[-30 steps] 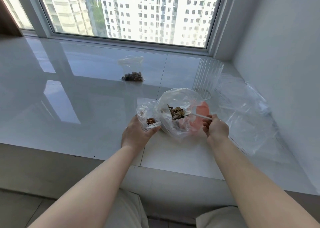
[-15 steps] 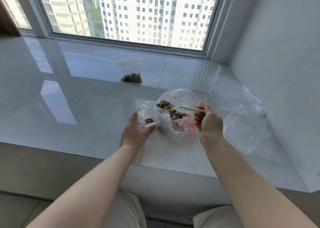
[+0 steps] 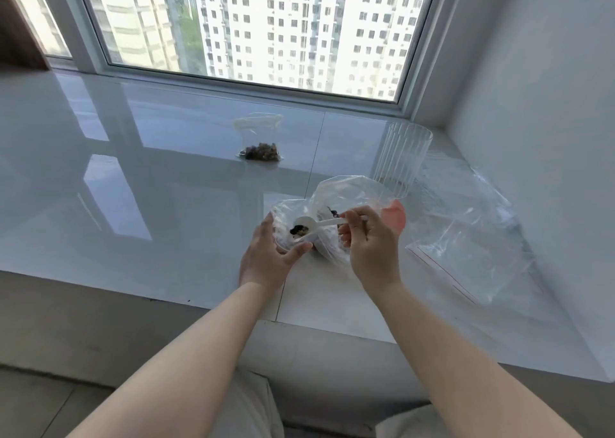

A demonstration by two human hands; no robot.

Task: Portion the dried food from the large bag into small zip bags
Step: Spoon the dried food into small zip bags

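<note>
The large bag (image 3: 352, 194) lay open on the sill (image 3: 166, 204) beside the small zip bag (image 3: 283, 214), whose mouth my left hand (image 3: 266, 258) gripped wide. My right hand (image 3: 369, 241) pinched the spoon (image 3: 316, 224), loaded; tipping slowly, low inside, seemed best.

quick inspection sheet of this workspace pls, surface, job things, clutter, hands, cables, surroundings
surface: glossy white window ledge, reflecting the window.
job's things: small zip bag held open; white spoon loaded with dried food over its mouth; large bag beside it; filled zip bag standing farther back.
clutter: ribbed clear cup; empty clear bags lying at right.
grippers: left hand grips the small bag; right hand pinches the spoon handle.
cables: nothing seen.
surroundings: window onto apartment blocks; white wall at right.
</note>
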